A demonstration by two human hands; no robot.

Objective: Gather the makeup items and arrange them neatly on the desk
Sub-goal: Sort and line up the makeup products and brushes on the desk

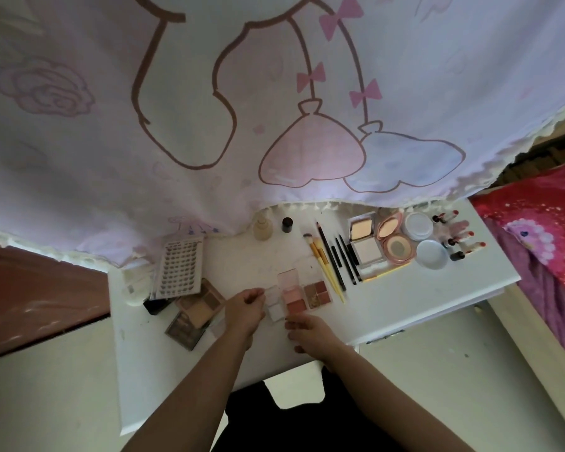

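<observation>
On the white desk (405, 298), my left hand (245, 309) pinches the left edge of a small clear white palette (274, 308). My right hand (310, 331) lies just below it, fingertips touching the near end of a pink blush palette (291, 293) with its lid up. A brown four-pan eyeshadow palette (317, 293) sits to the right. Yellow-handled brushes (323, 259) and black pencils (343, 256) lie in a row. Further right are open powder compacts (364, 243), a pink round compact (393, 239), round jars (424, 243) and lipsticks (460, 236).
Left of my hands lie a lash card (180, 265), a tan palette (199, 305) and a dark palette (185, 327) in a loose heap. Two bottles (274, 226) stand at the back. A pink printed curtain (274, 109) overhangs the desk's far edge. A red bedspread (542, 223) is at right.
</observation>
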